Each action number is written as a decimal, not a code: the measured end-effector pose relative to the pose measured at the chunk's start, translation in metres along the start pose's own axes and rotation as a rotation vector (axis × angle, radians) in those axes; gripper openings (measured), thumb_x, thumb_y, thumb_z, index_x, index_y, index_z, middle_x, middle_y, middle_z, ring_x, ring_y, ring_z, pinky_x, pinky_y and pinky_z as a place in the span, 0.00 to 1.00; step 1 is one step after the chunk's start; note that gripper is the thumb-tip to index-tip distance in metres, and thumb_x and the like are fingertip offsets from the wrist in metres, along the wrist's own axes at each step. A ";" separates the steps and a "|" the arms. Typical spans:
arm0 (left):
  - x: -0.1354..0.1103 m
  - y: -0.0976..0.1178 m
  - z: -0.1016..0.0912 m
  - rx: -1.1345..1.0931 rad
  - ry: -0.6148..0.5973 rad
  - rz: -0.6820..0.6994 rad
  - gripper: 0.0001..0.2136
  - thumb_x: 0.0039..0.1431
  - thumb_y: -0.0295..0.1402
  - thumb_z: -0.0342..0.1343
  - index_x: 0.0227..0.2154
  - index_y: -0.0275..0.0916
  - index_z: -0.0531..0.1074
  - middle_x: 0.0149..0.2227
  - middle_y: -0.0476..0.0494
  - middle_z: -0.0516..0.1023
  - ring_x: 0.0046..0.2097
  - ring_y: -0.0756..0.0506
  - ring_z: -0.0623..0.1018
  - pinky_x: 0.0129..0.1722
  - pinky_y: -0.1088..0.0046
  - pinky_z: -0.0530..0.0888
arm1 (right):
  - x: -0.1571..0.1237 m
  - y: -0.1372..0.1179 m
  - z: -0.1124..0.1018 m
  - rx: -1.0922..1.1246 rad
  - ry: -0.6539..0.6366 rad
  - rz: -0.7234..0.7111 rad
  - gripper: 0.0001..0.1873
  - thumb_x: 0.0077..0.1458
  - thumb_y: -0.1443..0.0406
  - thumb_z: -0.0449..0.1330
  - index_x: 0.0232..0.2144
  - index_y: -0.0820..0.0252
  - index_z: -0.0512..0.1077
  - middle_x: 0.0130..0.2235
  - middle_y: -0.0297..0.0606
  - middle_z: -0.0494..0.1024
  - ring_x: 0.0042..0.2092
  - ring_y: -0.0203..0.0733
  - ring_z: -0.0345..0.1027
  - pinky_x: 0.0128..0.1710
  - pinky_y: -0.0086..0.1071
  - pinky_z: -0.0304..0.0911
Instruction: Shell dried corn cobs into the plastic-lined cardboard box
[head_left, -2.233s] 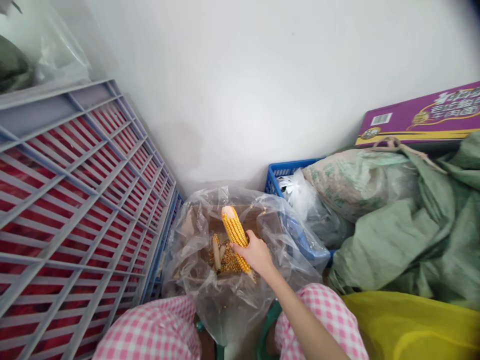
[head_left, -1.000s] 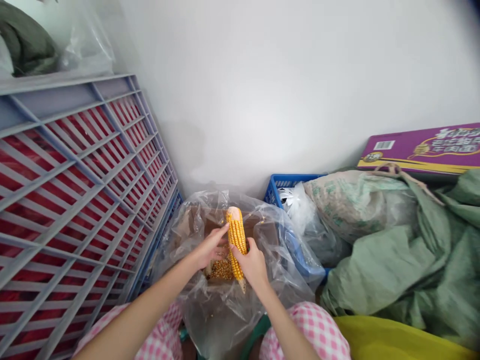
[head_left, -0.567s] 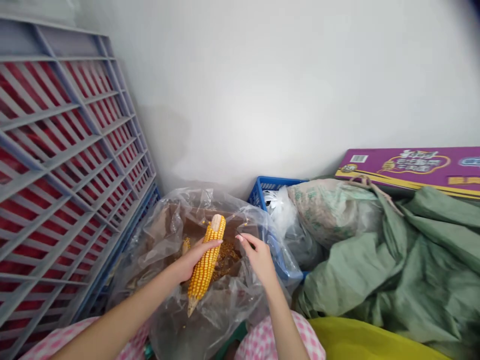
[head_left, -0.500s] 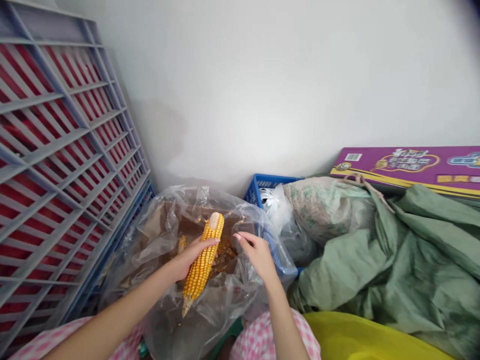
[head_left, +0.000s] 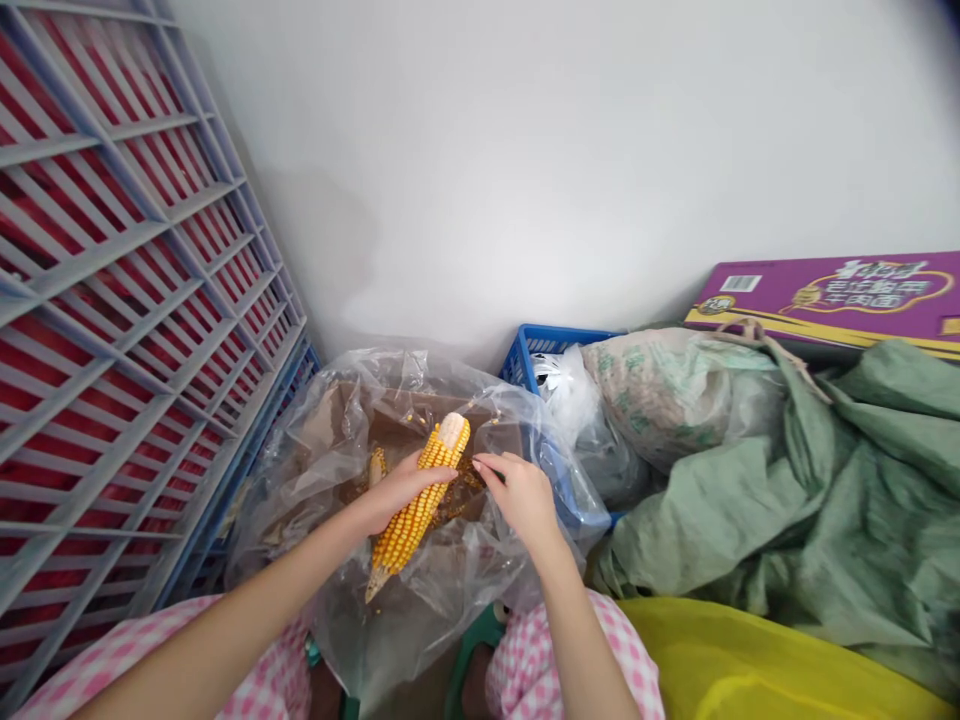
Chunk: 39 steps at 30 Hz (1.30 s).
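My left hand (head_left: 405, 490) is wrapped round a yellow corn cob (head_left: 420, 505), which slants with its pale bare end up and its pointed end down. Several kernels are gone from that upper end. Just right of the cob, apart from it, my right hand (head_left: 519, 498) has thumb and forefinger pinched together. Anything between those fingertips is too small to make out. Below both hands lies a cardboard box lined with a clear plastic bag (head_left: 442, 620). Loose kernels (head_left: 469, 480) are scattered in it, and a second cob (head_left: 377, 466) lies at its left, partly hidden.
A grey plastic crate (head_left: 150, 225) with red behind its slats stands at the left. To the right are a blue basket (head_left: 517, 360) with stuffed bags, a purple box (head_left: 825, 290), green cloth (head_left: 750, 530) and a yellow sheet (head_left: 735, 660). A white wall rises behind.
The camera view has shifted a little. My left hand and the cob sit slightly further right and higher in view, with the cob leaning more. My right hand stays pinched beside it.
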<state>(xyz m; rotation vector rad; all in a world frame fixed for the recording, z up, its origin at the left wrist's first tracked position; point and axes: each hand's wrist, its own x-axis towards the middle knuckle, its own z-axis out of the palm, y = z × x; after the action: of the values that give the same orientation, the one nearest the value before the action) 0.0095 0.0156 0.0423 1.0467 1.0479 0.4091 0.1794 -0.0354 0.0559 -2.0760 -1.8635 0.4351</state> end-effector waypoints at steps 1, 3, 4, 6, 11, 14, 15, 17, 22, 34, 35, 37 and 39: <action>0.002 -0.001 0.000 0.043 0.013 0.031 0.21 0.43 0.39 0.57 0.42 0.36 0.66 0.33 0.46 0.74 0.34 0.46 0.72 0.32 0.74 0.65 | 0.000 -0.001 0.002 -0.037 -0.001 -0.005 0.15 0.57 0.58 0.47 0.39 0.47 0.72 0.32 0.34 0.75 0.34 0.37 0.69 0.29 0.26 0.55; 0.006 -0.005 -0.001 0.156 0.064 0.087 0.19 0.42 0.38 0.56 0.39 0.35 0.68 0.34 0.45 0.74 0.35 0.45 0.72 0.33 0.73 0.65 | 0.000 -0.004 0.007 -0.099 -0.012 -0.016 0.16 0.57 0.59 0.46 0.39 0.48 0.72 0.32 0.36 0.75 0.33 0.37 0.69 0.27 0.26 0.53; 0.008 -0.007 -0.002 0.222 0.101 0.107 0.18 0.42 0.38 0.56 0.37 0.35 0.68 0.34 0.45 0.74 0.35 0.45 0.72 0.33 0.73 0.65 | 0.000 -0.006 0.011 -0.124 -0.015 -0.019 0.16 0.58 0.59 0.45 0.39 0.49 0.72 0.32 0.37 0.75 0.32 0.36 0.69 0.27 0.27 0.53; 0.013 -0.013 -0.003 0.350 0.186 0.127 0.16 0.41 0.37 0.56 0.34 0.34 0.68 0.31 0.46 0.73 0.33 0.45 0.72 0.31 0.73 0.65 | 0.000 -0.008 0.020 -0.161 -0.018 -0.022 0.18 0.58 0.60 0.43 0.39 0.51 0.71 0.33 0.38 0.75 0.31 0.37 0.69 0.26 0.27 0.52; 0.015 -0.019 -0.006 0.524 0.306 0.088 0.14 0.40 0.37 0.56 0.31 0.35 0.67 0.27 0.46 0.71 0.31 0.45 0.71 0.28 0.74 0.63 | -0.003 -0.007 0.048 -0.010 0.014 -0.006 0.18 0.58 0.62 0.42 0.37 0.55 0.71 0.35 0.38 0.75 0.34 0.37 0.69 0.30 0.26 0.55; 0.012 -0.018 -0.002 0.379 0.213 0.074 0.13 0.41 0.37 0.56 0.30 0.36 0.68 0.25 0.47 0.70 0.29 0.47 0.70 0.26 0.75 0.63 | -0.007 -0.008 0.061 0.231 0.096 0.056 0.17 0.58 0.62 0.42 0.35 0.57 0.71 0.35 0.36 0.76 0.35 0.35 0.69 0.34 0.24 0.56; 0.010 -0.018 0.001 0.285 0.156 0.037 0.13 0.42 0.38 0.55 0.31 0.36 0.68 0.23 0.48 0.69 0.27 0.47 0.70 0.25 0.75 0.64 | -0.008 -0.009 0.064 0.287 0.108 0.072 0.17 0.58 0.62 0.42 0.35 0.57 0.70 0.34 0.36 0.76 0.35 0.35 0.69 0.34 0.24 0.56; 0.008 -0.018 0.006 0.096 0.082 -0.057 0.13 0.44 0.39 0.54 0.32 0.37 0.67 0.21 0.50 0.68 0.24 0.49 0.69 0.24 0.74 0.65 | -0.007 -0.012 0.068 0.326 0.104 0.097 0.17 0.58 0.61 0.41 0.35 0.57 0.69 0.32 0.35 0.75 0.33 0.36 0.68 0.32 0.25 0.56; 0.008 -0.018 0.011 -0.119 0.127 -0.182 0.14 0.43 0.41 0.55 0.30 0.38 0.66 0.19 0.50 0.66 0.22 0.49 0.69 0.22 0.72 0.68 | 0.007 -0.010 0.057 0.386 0.042 0.134 0.15 0.55 0.58 0.45 0.33 0.59 0.68 0.29 0.34 0.74 0.29 0.37 0.66 0.30 0.26 0.55; 0.012 -0.005 -0.013 -0.140 -0.054 -0.274 0.18 0.39 0.41 0.60 0.34 0.38 0.67 0.21 0.50 0.70 0.23 0.49 0.70 0.24 0.72 0.68 | 0.016 0.015 0.012 0.211 0.033 0.010 0.12 0.53 0.58 0.51 0.32 0.51 0.74 0.36 0.31 0.76 0.37 0.37 0.68 0.38 0.26 0.57; 0.012 -0.005 -0.014 -0.130 -0.062 -0.275 0.18 0.39 0.41 0.59 0.34 0.38 0.67 0.21 0.50 0.70 0.23 0.48 0.70 0.24 0.72 0.68 | 0.015 0.014 0.011 0.167 0.041 0.003 0.12 0.53 0.58 0.51 0.32 0.51 0.74 0.35 0.31 0.76 0.37 0.37 0.68 0.36 0.26 0.57; 0.012 -0.004 -0.014 -0.093 -0.075 -0.270 0.18 0.39 0.40 0.59 0.34 0.39 0.66 0.20 0.51 0.70 0.22 0.49 0.70 0.23 0.72 0.68 | 0.013 0.012 0.010 0.091 0.058 -0.006 0.12 0.54 0.58 0.51 0.32 0.50 0.74 0.33 0.31 0.75 0.35 0.36 0.68 0.33 0.25 0.55; 0.011 -0.003 -0.013 -0.049 -0.082 -0.268 0.17 0.40 0.39 0.59 0.34 0.39 0.66 0.20 0.51 0.69 0.22 0.49 0.70 0.23 0.73 0.67 | 0.011 0.010 0.012 0.013 0.073 -0.024 0.12 0.54 0.58 0.50 0.32 0.50 0.73 0.31 0.31 0.74 0.33 0.35 0.67 0.29 0.25 0.53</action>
<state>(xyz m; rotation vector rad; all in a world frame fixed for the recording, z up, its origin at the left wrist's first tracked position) 0.0031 0.0283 0.0327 0.8584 1.0820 0.1715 0.1850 -0.0254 0.0408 -2.0305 -1.8370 0.3591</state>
